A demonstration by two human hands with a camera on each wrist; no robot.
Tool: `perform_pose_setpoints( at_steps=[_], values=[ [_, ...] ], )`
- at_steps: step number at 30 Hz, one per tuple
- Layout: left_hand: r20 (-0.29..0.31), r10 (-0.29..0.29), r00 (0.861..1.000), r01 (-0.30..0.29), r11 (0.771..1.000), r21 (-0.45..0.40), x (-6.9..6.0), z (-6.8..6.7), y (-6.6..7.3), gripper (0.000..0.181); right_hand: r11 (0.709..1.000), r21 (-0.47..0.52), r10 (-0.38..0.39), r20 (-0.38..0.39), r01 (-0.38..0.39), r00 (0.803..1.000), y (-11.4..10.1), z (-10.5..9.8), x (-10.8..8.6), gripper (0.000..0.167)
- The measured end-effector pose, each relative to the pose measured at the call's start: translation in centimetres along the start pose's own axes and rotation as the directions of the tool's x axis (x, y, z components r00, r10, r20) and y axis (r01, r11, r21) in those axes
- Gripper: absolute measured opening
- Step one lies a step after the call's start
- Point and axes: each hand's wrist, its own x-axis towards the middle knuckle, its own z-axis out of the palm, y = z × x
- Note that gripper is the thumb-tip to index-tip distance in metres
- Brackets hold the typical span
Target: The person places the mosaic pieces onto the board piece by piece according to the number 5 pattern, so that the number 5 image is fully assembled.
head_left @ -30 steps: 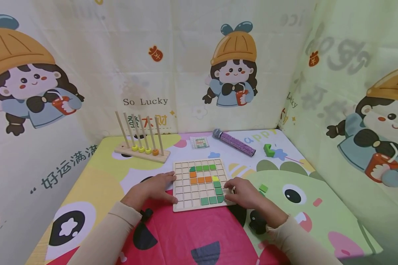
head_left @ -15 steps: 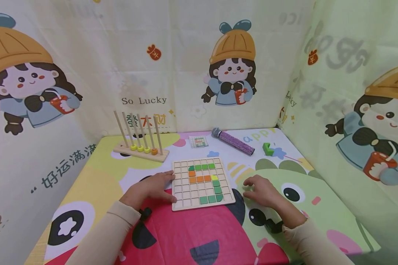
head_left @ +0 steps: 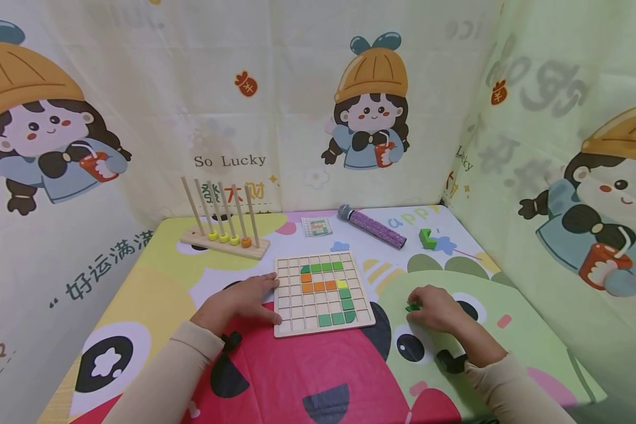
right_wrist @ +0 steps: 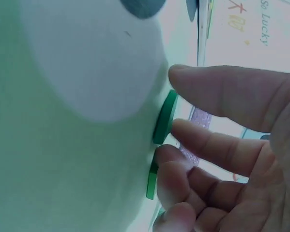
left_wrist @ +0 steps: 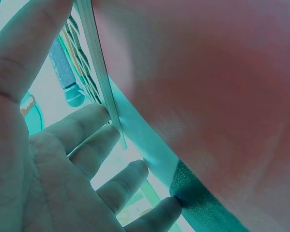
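Observation:
A square wooden grid board (head_left: 297,324) lies mid-table, with green, orange and yellow tiles set in an S-like path. My left hand (head_left: 246,301) rests at the board's left edge, thumb and fingers spread and fairly straight. Right of the board, my right hand (head_left: 437,309) is low over the cloth beside a green tile (head_left: 413,307). In the right wrist view that tile (right_wrist: 165,118) lies between thumb and index finger; the thumb tip looks apart from it. A second green tile (right_wrist: 152,182) is by the other, curled fingers, which partly hide it.
Behind the board are a small pattern card (head_left: 316,227) and a purple glittery microphone (head_left: 373,227). A wooden peg stand (head_left: 225,244) with yellow and orange beads stands back left. One green block (head_left: 427,239) sits back right. Printed curtains enclose the table.
My right hand has left the board's right edge and moved right to the green tiles on the cloth. The left hand stays at the board's left edge.

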Motion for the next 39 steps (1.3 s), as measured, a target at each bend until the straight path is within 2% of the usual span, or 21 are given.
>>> perform_pose_setpoints(
  at_steps=[3, 8, 19, 28, 34, 39],
  values=[
    [0.004, 0.001, 1.0, -0.001, 1.0, -0.006, 0.0, -0.1, 0.0, 0.103, 1.0, -0.012, 0.023, 0.004, -0.023, 1.0, 0.2, -0.1, 0.0, 0.022],
    [0.005, -0.006, 1.0, 0.006, 1.0, -0.001, 0.1, 0.1, -0.2, 0.103, 1.0, -0.007, 0.014, -0.021, -0.015, 1.0, 0.3, -0.2, 0.0, 0.016],
    [0.001, -0.023, 1.0, 0.023, 1.0, 0.006, 0.5, 0.2, -0.3, 0.105, 0.999, 0.033, -0.003, -0.071, 0.006, 0.998, 0.4, -0.3, -0.1, 0.017],
    [0.006, -0.025, 1.0, 0.025, 1.0, -0.001, 0.3, 0.2, -0.2, 0.106, 0.993, 0.102, -0.053, -0.042, 0.058, 0.998, 0.0, -0.2, 0.2, 0.013],
    [0.004, -0.018, 1.0, 0.018, 1.0, 0.002, 0.3, 0.3, -0.3, 0.106, 0.979, 0.164, -0.123, -0.018, 0.124, 0.992, -1.4, 0.1, 0.7, 0.01],
    [-0.003, 0.008, 1.0, -0.008, 1.0, 0.002, 0.0, 0.2, -0.2, 0.104, 0.966, 0.219, -0.139, 0.0, 0.136, 0.99, -3.0, 0.3, 1.5, 0.005]
  ],
)
